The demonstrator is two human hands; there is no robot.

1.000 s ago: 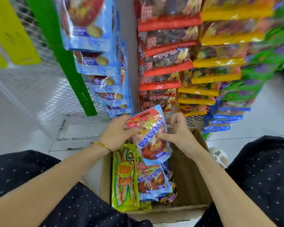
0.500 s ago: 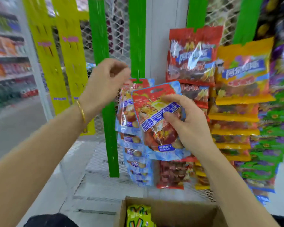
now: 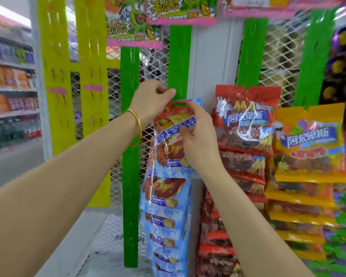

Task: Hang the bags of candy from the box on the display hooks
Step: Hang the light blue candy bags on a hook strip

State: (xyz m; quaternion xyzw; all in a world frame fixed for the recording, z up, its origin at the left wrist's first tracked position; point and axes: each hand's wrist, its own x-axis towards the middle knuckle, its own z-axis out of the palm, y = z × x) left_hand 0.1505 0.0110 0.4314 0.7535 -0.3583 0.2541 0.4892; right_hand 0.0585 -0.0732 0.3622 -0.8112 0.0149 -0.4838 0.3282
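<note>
At the green hook strip (image 3: 179, 60), our right grip (image 3: 201, 144) clamps the blue candy bag (image 3: 168, 136) above several hung bags (image 3: 164, 218); left grip (image 3: 151, 99) curls by its top, hold unclear. Not hooked yet, we judge.

I have both arms reaching up and forward. My left hand (image 3: 152, 98) is raised with its fingers curled, possibly pinching something. My right hand (image 3: 198, 140) grips the bag (image 3: 168, 148) between thumb and fingers.
</note>
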